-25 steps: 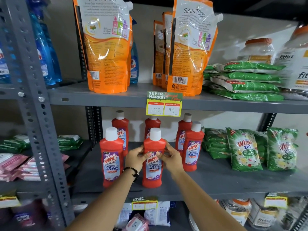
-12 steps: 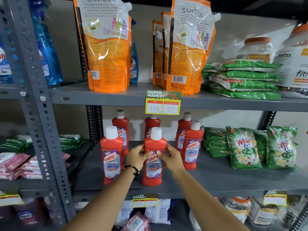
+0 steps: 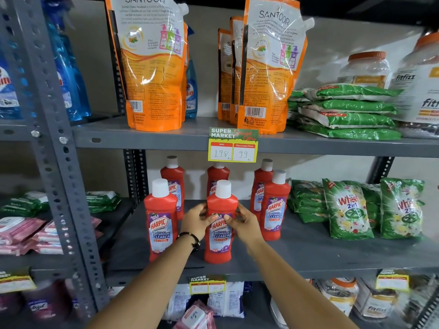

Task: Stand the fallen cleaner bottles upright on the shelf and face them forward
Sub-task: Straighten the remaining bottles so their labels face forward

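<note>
Several red Harpic cleaner bottles with white caps stand upright on the grey middle shelf [image 3: 308, 257]. The front middle bottle [image 3: 220, 243] faces forward, its label showing. My left hand [image 3: 198, 220] grips its left side and my right hand [image 3: 244, 220] its right side, thumbs on the label's top. To its left stands the front left bottle [image 3: 161, 224], and to its right the front right bottle [image 3: 274, 210]. Three more bottles stand in a back row, the back left bottle [image 3: 173, 184] among them, partly hidden.
Green Wheel detergent packets [image 3: 346, 210] fill the shelf's right side. A price tag [image 3: 232, 146] hangs from the upper shelf edge, right above the bottles. Orange Santoor pouches [image 3: 152, 67] stand above. A grey upright post [image 3: 59, 162] bounds the bay on the left.
Both hands have stayed on the front middle bottle, which keeps its place. The view has shifted slightly, with nothing let go or taken.
</note>
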{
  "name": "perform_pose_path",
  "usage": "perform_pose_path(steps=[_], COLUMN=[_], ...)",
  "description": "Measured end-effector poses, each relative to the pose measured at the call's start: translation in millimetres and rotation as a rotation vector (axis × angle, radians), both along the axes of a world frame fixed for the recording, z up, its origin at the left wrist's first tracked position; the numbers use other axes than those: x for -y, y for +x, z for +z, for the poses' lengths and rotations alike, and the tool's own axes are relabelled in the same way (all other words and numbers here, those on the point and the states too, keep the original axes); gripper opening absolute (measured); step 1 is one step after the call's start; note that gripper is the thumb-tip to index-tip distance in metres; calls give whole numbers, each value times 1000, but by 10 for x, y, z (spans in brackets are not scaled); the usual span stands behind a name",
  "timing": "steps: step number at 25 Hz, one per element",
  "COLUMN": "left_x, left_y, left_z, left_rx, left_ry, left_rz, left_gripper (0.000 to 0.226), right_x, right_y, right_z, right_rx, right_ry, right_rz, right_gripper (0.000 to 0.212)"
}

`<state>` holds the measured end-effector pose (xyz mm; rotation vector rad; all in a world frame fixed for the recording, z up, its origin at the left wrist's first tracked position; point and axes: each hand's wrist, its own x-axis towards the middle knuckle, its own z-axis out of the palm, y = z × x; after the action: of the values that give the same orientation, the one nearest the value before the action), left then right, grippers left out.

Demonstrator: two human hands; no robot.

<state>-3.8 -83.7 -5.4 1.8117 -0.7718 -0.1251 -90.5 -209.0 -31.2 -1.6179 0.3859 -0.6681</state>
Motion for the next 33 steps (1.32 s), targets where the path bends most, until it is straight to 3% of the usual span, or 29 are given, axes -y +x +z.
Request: perform_pose_path(steps=[25, 33], left_x=[-70, -55], left_y=[36, 19], left_z=[-1, -12], left_rx=[61, 70], left_ry=[34, 47], left_rz=[-8, -5], left_gripper=[34, 38], right_x=[-44, -69], right_y=[-12, -60], right_z=[40, 39], right_rx=[-40, -37], right_ry=[-74, -25], right_rz=[-29, -28], right_gripper=[35, 41])
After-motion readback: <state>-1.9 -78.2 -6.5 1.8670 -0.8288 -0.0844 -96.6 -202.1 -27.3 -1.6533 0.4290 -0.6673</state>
